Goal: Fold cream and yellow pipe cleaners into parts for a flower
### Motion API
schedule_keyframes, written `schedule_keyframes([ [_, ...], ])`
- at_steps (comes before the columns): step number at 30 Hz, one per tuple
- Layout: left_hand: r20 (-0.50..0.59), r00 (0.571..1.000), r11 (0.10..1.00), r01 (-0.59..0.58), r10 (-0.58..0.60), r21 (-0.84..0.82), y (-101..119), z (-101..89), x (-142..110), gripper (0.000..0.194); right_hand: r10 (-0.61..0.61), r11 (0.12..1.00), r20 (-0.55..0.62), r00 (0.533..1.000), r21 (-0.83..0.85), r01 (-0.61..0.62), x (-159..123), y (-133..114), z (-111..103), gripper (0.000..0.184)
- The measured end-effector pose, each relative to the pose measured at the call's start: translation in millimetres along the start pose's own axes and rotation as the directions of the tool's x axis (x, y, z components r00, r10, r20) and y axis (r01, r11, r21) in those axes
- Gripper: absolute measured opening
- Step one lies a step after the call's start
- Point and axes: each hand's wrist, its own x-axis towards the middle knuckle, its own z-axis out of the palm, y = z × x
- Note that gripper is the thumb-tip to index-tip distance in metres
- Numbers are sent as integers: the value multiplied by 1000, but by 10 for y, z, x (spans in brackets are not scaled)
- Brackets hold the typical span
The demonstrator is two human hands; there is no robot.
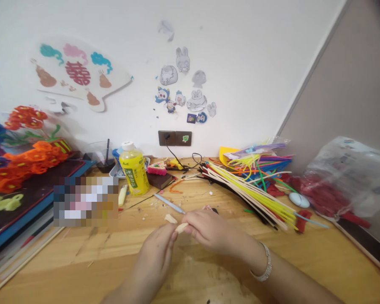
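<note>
Cream strip (181, 228): pinched between both hands.
Left hand (155, 257): grip clenched on strip.
Right hand (212, 231): grip clenched on strip.
Wooden surface (82, 249): second strip (170, 218) laid nearby.

Left hand (155, 258) and right hand (210, 231) held close over a wooden desk (307, 270), fingertips (176, 236) pinching a short cream pipe-cleaner piece (181, 228) between them. Silver bracelet (264, 262) on right wrist. Second cream scrap (170, 218) lies just beyond, near a pale blue stick (169, 203). Loose pipe-cleaner bundle (250, 194) to the right.
</note>
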Motion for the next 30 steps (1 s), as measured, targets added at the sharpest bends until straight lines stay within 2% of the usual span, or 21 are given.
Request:
schedule_keyframes([
  [3,0,1000,1000,0,0,-5,5,6,2,27,-19,998,-4,1000,61,19,1,36,38,22],
  [7,-20,1000,1000,-18,18,-8,27,-4,6,26,-29,974,-50,998,222,39,-1,72,96,25],
  [10,-41,998,999,-41,41,-7,26,-19,6,24,-8,936,-60,998,351,29,-1,78,105,24],
  [13,-46,997,998,-58,57,-10,3,-20,4,21,18,912,-47,999,410,3,1,70,89,23],
  [20,-46,997,998,-61,61,-3,-16,2,5,21,34,908,-62,997,418,-5,-1,93,79,28],
  [30,17,1000,1000,24,-23,-16,-13,-6,-1,25,18,961,-152,988,277,25,-14,129,171,28],
])
